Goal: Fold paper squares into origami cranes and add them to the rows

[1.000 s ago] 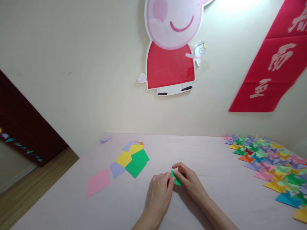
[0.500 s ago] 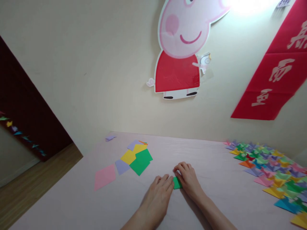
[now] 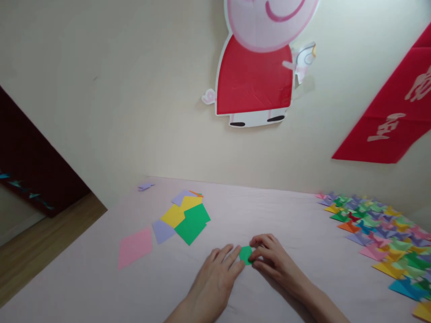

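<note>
Pressing flat between both hands: small green folded paper (image 3: 245,255).

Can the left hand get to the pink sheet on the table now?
Probably yes: only bare table lies between the left hand and the pink sheet, but it touches the green paper.
</note>
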